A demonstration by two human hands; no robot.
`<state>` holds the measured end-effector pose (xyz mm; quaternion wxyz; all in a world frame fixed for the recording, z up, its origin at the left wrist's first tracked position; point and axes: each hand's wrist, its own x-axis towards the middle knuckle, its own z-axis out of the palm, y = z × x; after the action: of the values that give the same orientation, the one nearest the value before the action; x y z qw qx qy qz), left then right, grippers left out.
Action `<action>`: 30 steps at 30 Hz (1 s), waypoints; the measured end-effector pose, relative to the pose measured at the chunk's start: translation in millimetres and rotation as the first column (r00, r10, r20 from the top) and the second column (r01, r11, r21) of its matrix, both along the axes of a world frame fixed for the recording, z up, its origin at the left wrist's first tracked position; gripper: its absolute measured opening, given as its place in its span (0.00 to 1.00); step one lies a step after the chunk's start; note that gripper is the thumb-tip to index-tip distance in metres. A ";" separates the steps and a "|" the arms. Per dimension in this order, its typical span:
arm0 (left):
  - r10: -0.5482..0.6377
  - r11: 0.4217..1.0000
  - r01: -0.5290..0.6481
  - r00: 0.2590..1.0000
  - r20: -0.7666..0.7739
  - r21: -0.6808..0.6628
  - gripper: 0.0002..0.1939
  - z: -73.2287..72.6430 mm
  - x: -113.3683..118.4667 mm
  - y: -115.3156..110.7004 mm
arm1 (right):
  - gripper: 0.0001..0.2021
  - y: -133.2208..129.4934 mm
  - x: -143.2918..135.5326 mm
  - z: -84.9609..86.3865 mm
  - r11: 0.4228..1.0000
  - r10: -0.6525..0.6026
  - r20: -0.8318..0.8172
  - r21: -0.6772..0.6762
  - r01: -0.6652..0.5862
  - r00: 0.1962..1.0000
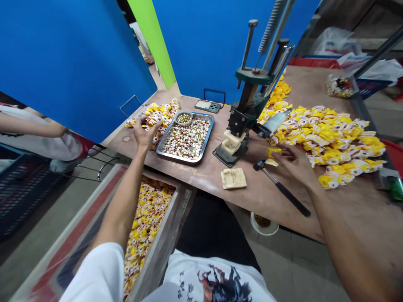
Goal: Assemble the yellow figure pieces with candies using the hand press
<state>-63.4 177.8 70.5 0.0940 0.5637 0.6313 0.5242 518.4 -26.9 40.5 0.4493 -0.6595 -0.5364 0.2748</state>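
My left hand (pixel 146 132) reaches over a heap of small yellow-and-white plastic figures (pixel 165 111), thumb and fingers apart among the nearest pieces. Across the table, my right hand (pixel 294 162) is closed at the fingertips on a yellow plastic figure (pixel 273 152). Between the hands stands a green hand press (pixel 241 121) with a cream-coloured mould block (pixel 232 141) on its base. A matching loose cream block (pixel 233 179) lies before it. Beside my right hand rests a hammer (pixel 281 188) with a black handle.
A metal tray (pixel 206 147) holds small white pieces and a bowl of gold beads (pixel 183 118). Behind it lies a phone (pixel 208 106). A large pile of yellow-and-white figures (pixel 327 138) covers the right side. Below left is a box of pieces (pixel 147 214); blue panels (pixel 195 46) stand behind.
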 end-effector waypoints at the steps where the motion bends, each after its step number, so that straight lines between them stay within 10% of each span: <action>1: 0.011 1.000 -0.011 0.999 -0.051 -0.009 0.32 -0.1 -4.1 16.8 | 0.28 -0.4 -7.1 1.4 0.999 -0.023 -0.109 -0.035 0.020 0.994; 5: 0.057 0.997 -0.066 0.983 -0.177 -0.047 0.33 8.0 -6.5 56.4 | 0.26 -4.0 -30.3 0.9 0.983 -0.089 -0.497 -0.185 -0.005 0.863; 9: 0.123 0.991 -0.128 0.981 -0.150 -0.026 0.39 17.9 11.3 49.0 | 0.16 -11.7 -47.8 -4.0 0.970 -0.063 -0.674 -0.213 -0.113 0.736; 12: -0.008 0.996 0.002 0.998 0.069 0.088 0.33 11.9 64.0 -7.6 | 0.15 -17.6 -65.1 -1.4 0.963 -0.042 -0.727 -0.213 -0.167 0.685; 13: -0.206 0.978 0.202 0.968 0.143 0.043 0.30 7.1 89.4 -37.0 | 0.15 -18.4 -72.6 0.8 0.962 -0.024 -0.745 -0.199 -0.188 0.666; 17: -0.702 0.651 0.758 0.618 0.354 -0.033 0.43 -17.8 195.5 -163.4 | 0.19 -15.0 -109.8 9.0 0.949 0.058 -0.827 -0.129 -0.289 0.559; 20: -0.687 0.673 0.739 0.614 0.389 0.022 0.39 -35.8 244.1 -211.6 | 0.21 -9.5 -137.5 9.5 0.938 0.084 -0.868 -0.098 -0.333 0.490; 30: -0.491 0.853 0.521 0.791 0.365 0.019 0.28 -57.2 253.4 -163.9 | 0.21 20.7 -113.9 0.8 0.990 -0.047 -0.725 -0.127 -0.066 0.687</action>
<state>190.0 13.9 13.4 0.3670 0.6029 0.4507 0.5465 404.5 -6.3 41.3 0.5748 -0.5246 -0.2971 0.5532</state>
